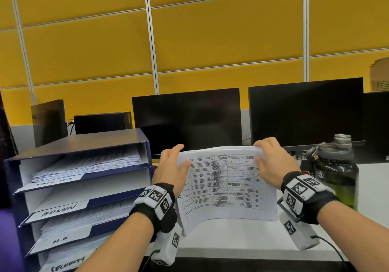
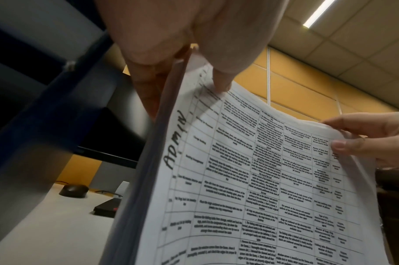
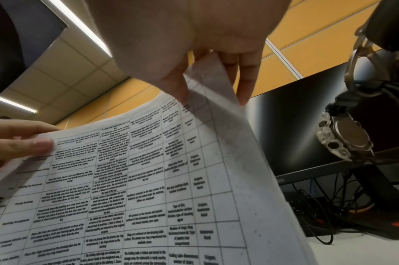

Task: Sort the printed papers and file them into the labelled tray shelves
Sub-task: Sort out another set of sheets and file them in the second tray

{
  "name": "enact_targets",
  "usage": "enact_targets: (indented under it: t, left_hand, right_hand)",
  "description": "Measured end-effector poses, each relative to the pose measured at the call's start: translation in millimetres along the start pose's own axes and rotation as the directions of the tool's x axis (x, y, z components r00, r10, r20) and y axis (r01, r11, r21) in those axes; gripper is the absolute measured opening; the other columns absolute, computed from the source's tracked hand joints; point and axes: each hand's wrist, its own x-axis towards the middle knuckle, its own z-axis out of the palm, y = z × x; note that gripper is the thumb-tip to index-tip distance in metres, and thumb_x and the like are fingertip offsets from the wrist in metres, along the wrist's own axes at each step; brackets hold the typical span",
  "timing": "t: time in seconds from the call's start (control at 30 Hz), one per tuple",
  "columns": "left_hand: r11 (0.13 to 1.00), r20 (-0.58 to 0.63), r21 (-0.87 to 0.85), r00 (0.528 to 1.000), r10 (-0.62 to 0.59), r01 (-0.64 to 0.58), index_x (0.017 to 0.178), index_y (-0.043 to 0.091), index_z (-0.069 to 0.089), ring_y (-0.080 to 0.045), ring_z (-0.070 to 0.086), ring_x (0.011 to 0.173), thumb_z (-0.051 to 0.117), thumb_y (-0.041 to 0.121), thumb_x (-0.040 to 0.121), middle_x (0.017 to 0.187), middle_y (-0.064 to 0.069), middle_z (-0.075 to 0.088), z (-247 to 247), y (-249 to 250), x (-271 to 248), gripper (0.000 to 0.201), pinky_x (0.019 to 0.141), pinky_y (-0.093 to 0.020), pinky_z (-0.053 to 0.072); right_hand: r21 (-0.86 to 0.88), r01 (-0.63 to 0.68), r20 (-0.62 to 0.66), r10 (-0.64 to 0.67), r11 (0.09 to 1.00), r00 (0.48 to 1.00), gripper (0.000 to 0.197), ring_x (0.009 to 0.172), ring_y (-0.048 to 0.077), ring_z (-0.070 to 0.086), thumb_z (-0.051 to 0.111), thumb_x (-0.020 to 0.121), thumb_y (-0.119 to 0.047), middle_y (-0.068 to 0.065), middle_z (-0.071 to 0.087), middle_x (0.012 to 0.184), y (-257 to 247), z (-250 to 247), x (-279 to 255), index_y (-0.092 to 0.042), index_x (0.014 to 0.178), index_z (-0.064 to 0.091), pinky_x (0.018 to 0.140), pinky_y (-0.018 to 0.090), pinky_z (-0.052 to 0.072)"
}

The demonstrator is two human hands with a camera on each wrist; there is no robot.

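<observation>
A stack of printed papers (image 1: 226, 184) with a table on the top sheet stands on its lower edge on the white desk, bowed toward me. "ADMIN" is handwritten along the margin of the stack (image 2: 250, 170). My left hand (image 1: 174, 164) grips its left side, thumb on the front and fingers behind. My right hand (image 1: 271, 162) grips the stack (image 3: 148, 179) on the right side the same way. The blue tray shelves (image 1: 80, 187) stand to the left with labels; I read "ADMIN" (image 1: 59, 208), "H.R" (image 1: 61, 240) and a partly cut-off one at the bottom. The ADMIN shelf looks bare; the others hold papers.
Two dark monitors (image 1: 187, 120) stand behind the papers. A dark water bottle (image 1: 334, 172) is close to my right hand. A mouse (image 2: 73, 191) and a small black object lie on the desk behind the stack. A yellow panelled wall rises at the back.
</observation>
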Motion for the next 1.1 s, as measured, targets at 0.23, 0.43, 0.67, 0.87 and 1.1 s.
enact_targets:
  t: [0.23, 0.43, 0.67, 0.87, 1.1]
  left_hand:
    - [0.999, 0.037, 0.038, 0.999, 0.026, -0.028, 0.122, 0.029, 0.051, -0.011, 0.048, 0.094, 0.036, 0.030, 0.101, 0.114, 0.001, 0.052, -1.9, 0.1, 3.1, 0.026, 0.079, -0.028, 0.039]
    - [0.999, 0.037, -0.011, 0.998, 0.042, -0.041, 0.103, 0.033, 0.059, -0.014, 0.056, 0.095, 0.040, 0.029, 0.099, 0.099, 0.006, 0.061, -0.5, -5.1, 5.3, 0.019, 0.081, -0.030, 0.044]
    - [0.995, 0.022, -0.094, 1.000, 0.020, -0.018, 0.094, 0.034, 0.065, -0.014, 0.059, 0.092, 0.046, 0.023, 0.097, 0.092, 0.007, 0.066, -6.7, -2.1, 2.5, 0.022, 0.084, -0.032, 0.047]
    - [0.985, 0.052, -0.172, 0.999, -0.001, 0.010, 0.093, 0.036, 0.066, -0.016, 0.060, 0.094, 0.049, 0.023, 0.096, 0.094, 0.007, 0.067, -8.3, -3.3, 2.0, 0.022, 0.090, -0.042, 0.050]
    - [0.957, 0.007, -0.274, 0.995, -0.095, 0.094, 0.126, 0.028, 0.046, -0.021, 0.059, 0.104, 0.056, 0.021, 0.093, 0.115, -0.001, 0.059, -10.7, -1.9, -0.9, 0.036, 0.092, -0.043, 0.052]
  right_hand:
    - [-0.023, 0.015, 0.059, -0.014, 1.000, 0.998, 0.042, 0.095, 0.009, 0.047, 0.040, 0.098, -0.026, -0.008, 0.043, 0.111, 5.3, -1.8, -0.2, -0.026, 0.140, 0.039, 0.085, 0.028, 0.048]
    - [-0.044, -0.001, 0.068, 0.004, 0.999, 0.998, 0.023, 0.096, 0.015, 0.052, 0.047, 0.094, -0.028, -0.005, 0.049, 0.100, -2.6, -8.6, 2.8, -0.028, 0.114, 0.056, 0.083, 0.031, 0.048]
    - [-0.281, 0.176, 0.221, -0.114, 0.943, 0.969, 0.057, 0.124, 0.018, 0.040, 0.053, 0.081, -0.037, -0.009, 0.043, 0.135, -41.1, -11.8, 25.1, -0.036, 0.136, 0.036, 0.107, 0.045, 0.026]
    - [-0.142, 0.346, 0.430, -0.257, 0.927, 0.865, 0.051, 0.121, 0.020, 0.048, 0.053, 0.086, -0.033, -0.004, 0.048, 0.135, -91.0, -3.8, 36.5, -0.032, 0.135, 0.039, 0.105, 0.044, 0.034]
    - [-0.178, 0.220, 0.400, -0.134, 0.959, 0.907, 0.014, 0.085, 0.020, 0.061, 0.054, 0.086, -0.019, -0.003, 0.061, 0.092, -98.9, -9.7, 34.0, -0.029, 0.096, 0.057, 0.079, 0.039, 0.053]
